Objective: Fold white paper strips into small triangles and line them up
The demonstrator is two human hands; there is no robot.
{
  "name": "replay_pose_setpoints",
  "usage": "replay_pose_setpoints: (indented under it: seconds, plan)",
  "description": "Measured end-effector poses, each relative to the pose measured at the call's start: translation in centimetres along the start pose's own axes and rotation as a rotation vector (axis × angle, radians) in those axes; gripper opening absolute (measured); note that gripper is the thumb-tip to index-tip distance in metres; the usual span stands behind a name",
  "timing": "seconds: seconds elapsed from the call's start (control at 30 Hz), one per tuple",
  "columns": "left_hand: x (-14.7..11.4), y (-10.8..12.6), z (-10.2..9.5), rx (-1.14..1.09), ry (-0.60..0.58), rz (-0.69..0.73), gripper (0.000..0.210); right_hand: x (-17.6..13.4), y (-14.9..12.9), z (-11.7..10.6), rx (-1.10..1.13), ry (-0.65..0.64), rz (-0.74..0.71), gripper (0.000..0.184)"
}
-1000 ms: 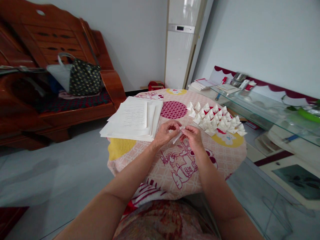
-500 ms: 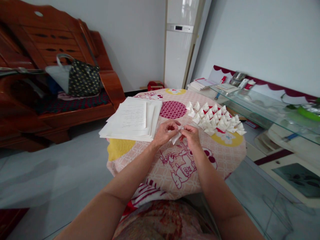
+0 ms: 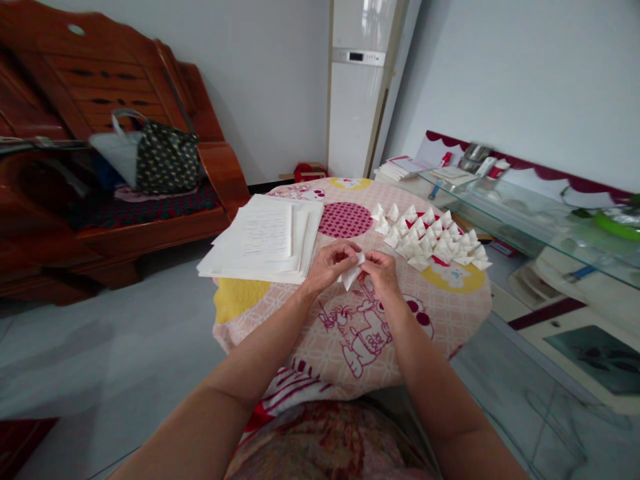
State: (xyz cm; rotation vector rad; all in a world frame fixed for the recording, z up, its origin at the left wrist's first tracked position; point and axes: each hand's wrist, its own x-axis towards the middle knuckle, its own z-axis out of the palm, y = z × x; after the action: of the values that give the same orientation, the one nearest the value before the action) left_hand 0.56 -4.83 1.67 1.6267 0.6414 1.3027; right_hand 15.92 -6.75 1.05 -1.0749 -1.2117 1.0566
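Between my two hands is a small piece of folded white paper, held just above the table's patterned cloth. My left hand pinches its left side with thumb and fingers. My right hand grips its upper right edge with bent fingertips. Part of the paper is hidden behind the fingers. Beyond my right hand stand several small folded paper pieces with pointed tips, set close together in rows. Left of my left hand lies a stack of white paper sheets, the top one bearing lines of writing.
A glass-topped stand with papers and small items runs along the right. At the left is a wooden bench with a dark patterned bag on it. A tall white cabinet-like unit stands behind the table.
Both hands stay in nearly the same place. My fingers have shifted slightly on the folded paper, and more of its white surface shows between them now.
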Motion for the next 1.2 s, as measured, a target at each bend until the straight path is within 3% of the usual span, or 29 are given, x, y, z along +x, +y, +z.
replay_pose_setpoints:
  seconds: [0.23,0.9,1.2]
  plan:
    - [0.3,-1.1,-0.7,-0.166,-0.043,-0.151,0.019,-0.3,-0.2,-0.1,0.048,-0.013,-0.012,0.013]
    - [0.2,-1.0,-0.5,-0.275,-0.038,-0.154,0.030,-0.1,-0.2,-0.2,0.133,0.002,-0.002,0.010]
    - [0.4,-1.1,-0.5,-0.270,0.001,-0.147,0.029,0.0,-0.2,-1.1,0.209,0.032,-0.005,0.024]
